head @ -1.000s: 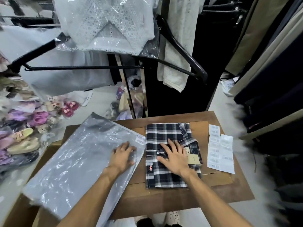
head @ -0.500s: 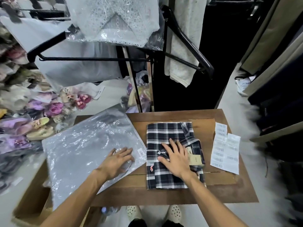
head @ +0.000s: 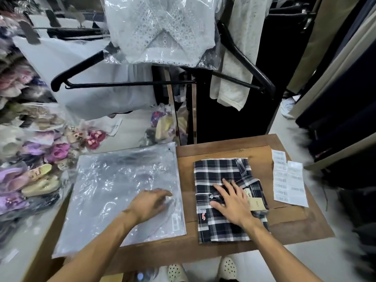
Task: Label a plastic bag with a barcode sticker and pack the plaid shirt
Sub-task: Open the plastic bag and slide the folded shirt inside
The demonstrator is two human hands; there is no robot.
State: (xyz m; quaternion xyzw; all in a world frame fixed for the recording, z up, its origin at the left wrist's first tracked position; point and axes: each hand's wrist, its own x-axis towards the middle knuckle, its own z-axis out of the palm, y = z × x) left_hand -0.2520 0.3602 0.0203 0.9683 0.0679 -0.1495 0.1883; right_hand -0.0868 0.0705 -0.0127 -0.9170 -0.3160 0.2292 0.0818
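Observation:
A folded black-and-white plaid shirt (head: 219, 174) lies on the brown cardboard surface (head: 284, 226), with a tan hang tag (head: 256, 203) at its right side. My right hand (head: 232, 202) rests flat on the shirt, fingers spread. To the left lies a clear plastic bag (head: 114, 188), flat, with a small barcode sticker (head: 175, 220) near its lower right corner. My left hand (head: 150, 202) presses on the bag near that corner. Sheets of white barcode stickers (head: 289, 180) lie at the right of the shirt.
Black hangers (head: 122, 84) and bagged white garments (head: 160, 29) hang above the far side. Bagged colourful sandals (head: 40, 171) pile up at the left. Dark clothes hang on the right. My feet in white shoes (head: 227, 268) show below the cardboard's near edge.
The plastic bag has turned from a slant to lie square beside the shirt. My left hand slid with it. My right hand stayed on the shirt.

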